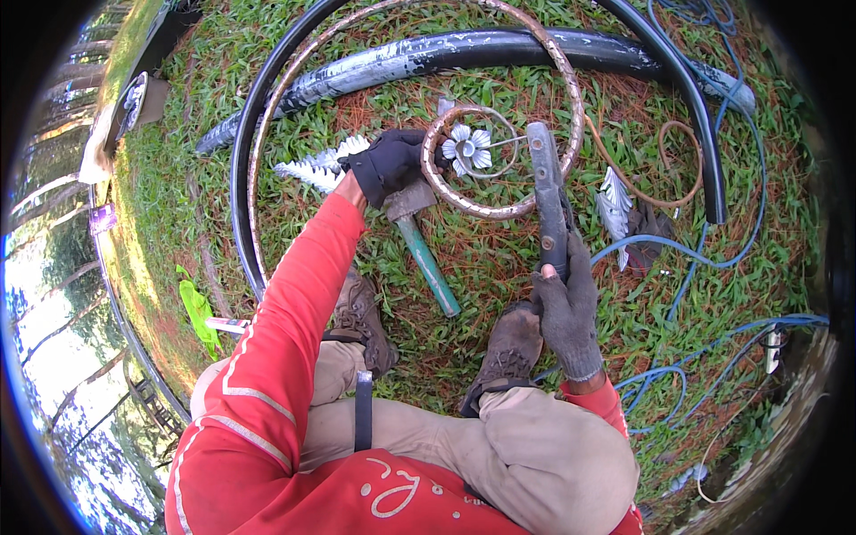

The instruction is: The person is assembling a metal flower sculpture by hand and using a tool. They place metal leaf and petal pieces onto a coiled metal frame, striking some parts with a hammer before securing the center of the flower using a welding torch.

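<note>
My left hand (pixel 392 165), in a black glove, is closed at the edge of a silver metal flower (pixel 466 150). The flower lies against the inner curl of a rusty, scrolled metal bar (pixel 499 211); its fingertips are partly hidden there. My right hand (pixel 569 316), in a dark grey glove, grips a dark welding electrode holder (pixel 551 209). From the holder's tip, a thin rod (pixel 508 141) points left toward the flower. Beneath my left wrist a hammer (pixel 426 263) with a green handle lies on the grass, beside a silver metal leaf (pixel 323 168).
A thick black-and-silver pipe (pixel 437 55) lies across the far side, with a curved black tube (pixel 241 169) around the scroll. Blue cable (pixel 762 192) loops on the right. Near it are another silver leaf (pixel 613 209) and a dark cloth-like item (pixel 649 236). My boots (pixel 364 321) stand close by.
</note>
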`<state>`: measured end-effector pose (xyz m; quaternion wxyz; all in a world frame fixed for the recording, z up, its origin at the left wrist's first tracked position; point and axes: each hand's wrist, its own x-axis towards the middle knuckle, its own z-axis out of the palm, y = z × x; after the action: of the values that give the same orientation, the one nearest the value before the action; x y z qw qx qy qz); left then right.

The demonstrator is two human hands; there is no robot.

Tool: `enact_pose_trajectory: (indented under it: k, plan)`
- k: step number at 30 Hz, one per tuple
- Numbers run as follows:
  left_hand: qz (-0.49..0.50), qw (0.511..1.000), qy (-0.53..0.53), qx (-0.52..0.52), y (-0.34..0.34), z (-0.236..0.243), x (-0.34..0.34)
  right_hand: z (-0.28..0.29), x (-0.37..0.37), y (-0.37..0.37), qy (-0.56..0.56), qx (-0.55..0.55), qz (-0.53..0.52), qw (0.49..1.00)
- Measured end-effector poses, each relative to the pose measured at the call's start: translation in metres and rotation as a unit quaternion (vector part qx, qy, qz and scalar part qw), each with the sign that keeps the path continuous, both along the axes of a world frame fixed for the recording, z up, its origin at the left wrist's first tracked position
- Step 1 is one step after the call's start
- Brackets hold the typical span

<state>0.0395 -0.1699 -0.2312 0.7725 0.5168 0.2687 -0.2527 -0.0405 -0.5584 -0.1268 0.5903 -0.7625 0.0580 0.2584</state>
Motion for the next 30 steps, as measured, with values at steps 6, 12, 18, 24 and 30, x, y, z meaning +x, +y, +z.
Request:
enact_pose_trajectory:
  k: [6,12,18,24,30]
  plan:
    - [0.013,1.0,-0.012,-0.011,0.0,-0.002,-0.001,0.012,0.003,0.005,-0.01,0.004,-0.011,1.0]
    - [0.006,0.999,-0.029,-0.02,0.003,-0.01,-0.001,-0.006,0.0,0.005,-0.034,-0.013,0.004,0.999]
    - [0.015,0.999,-0.034,-0.03,0.001,-0.007,-0.001,-0.008,-0.004,0.017,-0.092,-0.06,0.049,0.993]
    - [0.024,0.999,-0.022,-0.039,0.001,-0.007,-0.001,-0.008,-0.008,0.023,-0.09,-0.049,0.055,0.993]
    - [0.011,0.999,-0.034,-0.028,0.001,-0.008,-0.001,-0.017,0.002,0.001,-0.218,-0.101,0.063,0.969]
